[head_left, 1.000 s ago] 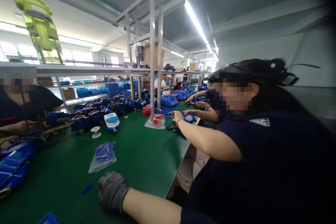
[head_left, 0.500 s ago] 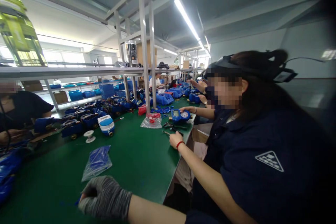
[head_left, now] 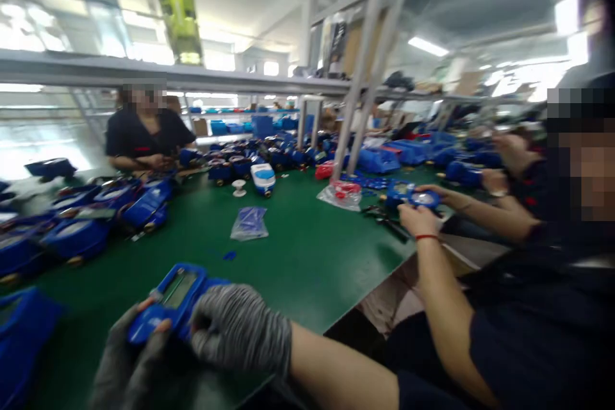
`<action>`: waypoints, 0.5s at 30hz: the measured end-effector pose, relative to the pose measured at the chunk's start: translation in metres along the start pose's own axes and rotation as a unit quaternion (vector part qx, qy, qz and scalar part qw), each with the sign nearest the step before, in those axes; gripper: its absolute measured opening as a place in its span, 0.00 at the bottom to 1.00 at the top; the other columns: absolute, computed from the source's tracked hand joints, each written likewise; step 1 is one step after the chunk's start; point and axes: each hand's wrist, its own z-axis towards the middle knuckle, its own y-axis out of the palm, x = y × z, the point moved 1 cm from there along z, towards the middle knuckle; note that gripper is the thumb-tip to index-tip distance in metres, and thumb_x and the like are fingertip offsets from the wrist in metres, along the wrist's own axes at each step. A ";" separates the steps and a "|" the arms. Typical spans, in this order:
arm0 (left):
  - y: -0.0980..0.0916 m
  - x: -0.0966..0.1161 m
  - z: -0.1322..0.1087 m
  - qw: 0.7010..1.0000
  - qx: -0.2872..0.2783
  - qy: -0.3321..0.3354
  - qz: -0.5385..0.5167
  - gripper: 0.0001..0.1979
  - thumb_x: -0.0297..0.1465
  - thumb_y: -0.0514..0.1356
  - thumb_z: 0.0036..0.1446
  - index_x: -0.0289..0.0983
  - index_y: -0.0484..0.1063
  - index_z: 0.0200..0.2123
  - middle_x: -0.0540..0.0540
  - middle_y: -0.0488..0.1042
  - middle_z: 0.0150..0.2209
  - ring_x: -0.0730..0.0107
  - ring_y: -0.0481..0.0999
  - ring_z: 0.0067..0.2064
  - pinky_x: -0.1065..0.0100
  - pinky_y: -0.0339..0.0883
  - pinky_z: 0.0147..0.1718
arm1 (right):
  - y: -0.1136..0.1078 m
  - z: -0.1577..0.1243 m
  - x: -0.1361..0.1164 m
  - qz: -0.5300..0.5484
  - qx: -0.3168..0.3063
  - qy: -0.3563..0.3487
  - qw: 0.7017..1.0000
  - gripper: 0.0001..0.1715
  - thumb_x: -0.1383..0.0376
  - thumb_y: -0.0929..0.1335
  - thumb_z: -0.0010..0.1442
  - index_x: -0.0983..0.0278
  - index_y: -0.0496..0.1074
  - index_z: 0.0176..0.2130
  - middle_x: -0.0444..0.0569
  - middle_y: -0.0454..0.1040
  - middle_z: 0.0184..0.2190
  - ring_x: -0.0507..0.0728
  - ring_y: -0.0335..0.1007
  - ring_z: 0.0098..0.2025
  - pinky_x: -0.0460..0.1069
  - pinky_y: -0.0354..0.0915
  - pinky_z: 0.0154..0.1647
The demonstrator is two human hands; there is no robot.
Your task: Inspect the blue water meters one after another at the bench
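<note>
A blue water meter (head_left: pixel 180 288) with a grey display window and a round blue lid is tilted up over the green table at the lower left. My left hand (head_left: pixel 137 346), in a grey fingerless glove, grips its near end, with fingertips by the lid. Curled at the meter's right side is my right hand (head_left: pixel 235 327), gloved the same way. Its fingertips face away from me, so what they pinch is hidden. A small blue piece (head_left: pixel 229 255) lies on the table beyond the meter.
More blue meters (head_left: pixel 77 224) crowd the left side. A bag of blue parts (head_left: pixel 250 223), a white spool (head_left: pixel 239 188) and a white-and-blue meter (head_left: pixel 262 178) stand farther back. At right, a co-worker's hands (head_left: pixel 420 211) hold another meter. A shelf (head_left: pixel 216 80) spans above the table.
The view has swung left and down. My left hand and the meter it grips have come into view. My right hand is now beside that meter; before, it was alone over the table.
</note>
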 end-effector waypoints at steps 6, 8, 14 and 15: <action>-0.006 -0.002 0.000 0.998 -0.005 0.003 -0.062 0.23 0.45 0.62 0.56 0.42 0.66 0.52 0.45 0.69 0.53 0.57 0.69 0.54 0.54 0.61 0.56 | 0.013 0.012 -0.007 -0.043 -0.002 0.056 0.998 0.08 0.64 0.66 0.59 0.65 0.74 0.32 0.48 0.75 0.30 0.53 0.67 0.31 0.47 0.60 0.35; -0.005 0.000 0.002 0.998 -0.002 0.003 -0.061 0.23 0.44 0.62 0.56 0.41 0.66 0.52 0.45 0.70 0.53 0.58 0.69 0.53 0.56 0.61 0.55 | 0.017 0.016 -0.007 -0.056 -0.020 0.061 0.996 0.08 0.64 0.66 0.59 0.66 0.74 0.32 0.48 0.75 0.30 0.53 0.67 0.31 0.47 0.59 0.36; -0.007 0.003 -0.004 0.996 -0.001 0.014 -0.088 0.23 0.41 0.62 0.57 0.39 0.66 0.52 0.43 0.70 0.54 0.59 0.69 0.55 0.58 0.61 0.56 | 0.021 0.029 -0.013 -0.113 -0.034 0.068 0.991 0.09 0.65 0.66 0.60 0.67 0.72 0.30 0.48 0.73 0.28 0.52 0.65 0.30 0.47 0.57 0.35; -0.007 0.003 -0.004 0.996 -0.001 0.013 -0.092 0.22 0.41 0.62 0.57 0.39 0.66 0.52 0.43 0.70 0.54 0.59 0.69 0.55 0.58 0.61 0.57 | 0.021 0.031 -0.013 -0.116 -0.037 0.062 0.991 0.09 0.65 0.66 0.60 0.67 0.72 0.30 0.47 0.72 0.27 0.52 0.65 0.29 0.47 0.57 0.34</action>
